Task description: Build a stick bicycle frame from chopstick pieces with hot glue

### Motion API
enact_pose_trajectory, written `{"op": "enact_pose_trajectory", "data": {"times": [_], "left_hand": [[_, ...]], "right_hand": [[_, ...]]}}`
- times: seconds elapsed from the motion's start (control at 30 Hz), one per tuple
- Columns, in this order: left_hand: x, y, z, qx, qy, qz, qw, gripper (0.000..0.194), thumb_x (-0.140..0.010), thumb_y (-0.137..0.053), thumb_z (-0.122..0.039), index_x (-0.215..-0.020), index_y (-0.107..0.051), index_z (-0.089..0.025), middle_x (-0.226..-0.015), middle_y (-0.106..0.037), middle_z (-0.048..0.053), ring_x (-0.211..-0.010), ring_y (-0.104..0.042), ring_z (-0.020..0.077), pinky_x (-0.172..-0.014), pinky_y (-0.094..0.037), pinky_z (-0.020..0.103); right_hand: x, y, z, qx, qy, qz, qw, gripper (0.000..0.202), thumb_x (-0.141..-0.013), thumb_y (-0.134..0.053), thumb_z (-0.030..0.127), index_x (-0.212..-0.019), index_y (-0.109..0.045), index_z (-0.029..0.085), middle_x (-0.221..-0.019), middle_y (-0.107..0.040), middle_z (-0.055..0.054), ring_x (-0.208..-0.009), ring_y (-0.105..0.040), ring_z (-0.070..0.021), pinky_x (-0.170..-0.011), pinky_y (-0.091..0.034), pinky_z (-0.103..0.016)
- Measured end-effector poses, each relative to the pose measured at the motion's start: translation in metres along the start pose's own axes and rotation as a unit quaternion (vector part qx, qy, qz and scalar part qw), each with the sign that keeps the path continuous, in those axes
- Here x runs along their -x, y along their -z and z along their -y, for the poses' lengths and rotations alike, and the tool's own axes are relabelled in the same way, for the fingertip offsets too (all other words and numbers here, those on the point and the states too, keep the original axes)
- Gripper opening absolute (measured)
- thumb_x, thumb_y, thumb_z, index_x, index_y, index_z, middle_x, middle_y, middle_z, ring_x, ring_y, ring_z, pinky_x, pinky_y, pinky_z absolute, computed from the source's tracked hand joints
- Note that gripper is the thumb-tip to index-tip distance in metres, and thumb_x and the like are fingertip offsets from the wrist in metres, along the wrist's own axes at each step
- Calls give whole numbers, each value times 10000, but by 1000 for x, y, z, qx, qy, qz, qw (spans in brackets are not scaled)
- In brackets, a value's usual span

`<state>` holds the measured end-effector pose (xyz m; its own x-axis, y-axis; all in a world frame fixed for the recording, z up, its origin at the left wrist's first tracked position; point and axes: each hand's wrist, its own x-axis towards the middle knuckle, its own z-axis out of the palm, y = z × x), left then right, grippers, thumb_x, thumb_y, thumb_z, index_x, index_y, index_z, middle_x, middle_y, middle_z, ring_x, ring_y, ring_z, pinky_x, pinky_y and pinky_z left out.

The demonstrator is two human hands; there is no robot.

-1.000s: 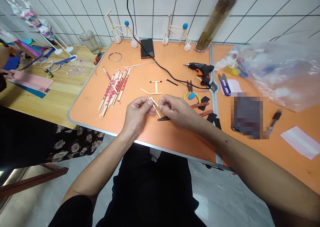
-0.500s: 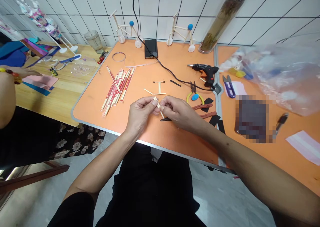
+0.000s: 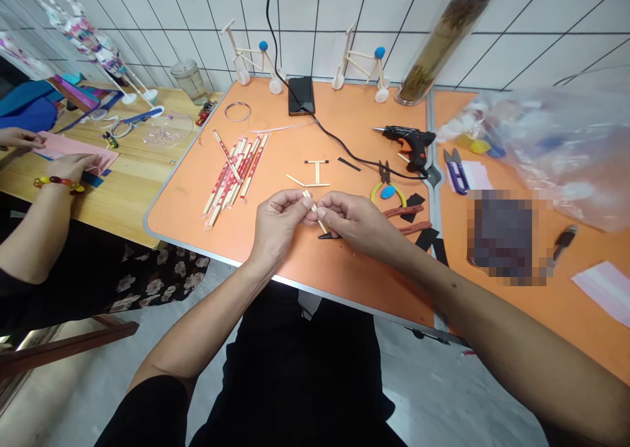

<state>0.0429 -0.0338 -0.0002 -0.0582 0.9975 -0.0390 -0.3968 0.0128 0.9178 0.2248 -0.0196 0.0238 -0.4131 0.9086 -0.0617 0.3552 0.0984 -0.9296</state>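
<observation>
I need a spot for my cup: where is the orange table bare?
The orange table is bare between the right hand and the silver front edge, and between the flat black phone and black glue gun, behind the black cord. It is crowded just right of that hand: red-handled pliers, yellow-handled pliers, black scraps.

Glass jar [image 3: 189,85] (on the wooden table [image 3: 128,218]), tall cylinder [image 3: 440,50] by the tiled wall [image 3: 298,7].

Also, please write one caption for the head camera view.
Left hand and right hand pinch pale sticks over an orange table, a black glue gun beyond.
</observation>
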Motion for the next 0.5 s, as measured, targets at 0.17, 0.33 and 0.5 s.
{"op": "enact_pose_trajectory", "data": {"times": [0.17, 0.33, 0.5], "left_hand": [[1, -1, 1, 1, -19, -7, 1000, 431, -741, -1058, -478, -920, -807, -177, -714, -765, -2, -595, -696, 113, -643, -622, 247], [4, 0, -1, -13, -65, -24, 998, 440, -791, -1035, -373, -1127, -796, -219, -791, -769, -32, -630, -725, 105, -659, -627, 231], [8, -4, -5, -36, -98, -26, 994, 364, -827, -1017, -369, -1086, -813, -217, -785, -758, -31, -640, -735, 108, -660, -627, 239]], "right_hand": [[-1, -2, 2, -77, -22, 27, 996, 247, -980, -657, 444, -938, -718, 208, -719, -633, 21, -614, -520, -130, -588, -415, -276], [-1, -1, 4, -90, -30, 29, 995, 232, -980, -711, 423, -894, -725, 208, -823, -735, -19, -616, -527, -119, -602, -449, -272], [0, -3, 8, -108, -39, 32, 993, 246, -965, -743, 414, -838, -702, 208, -826, -733, -29, -614, -519, -119, -592, -444, -275]]}}
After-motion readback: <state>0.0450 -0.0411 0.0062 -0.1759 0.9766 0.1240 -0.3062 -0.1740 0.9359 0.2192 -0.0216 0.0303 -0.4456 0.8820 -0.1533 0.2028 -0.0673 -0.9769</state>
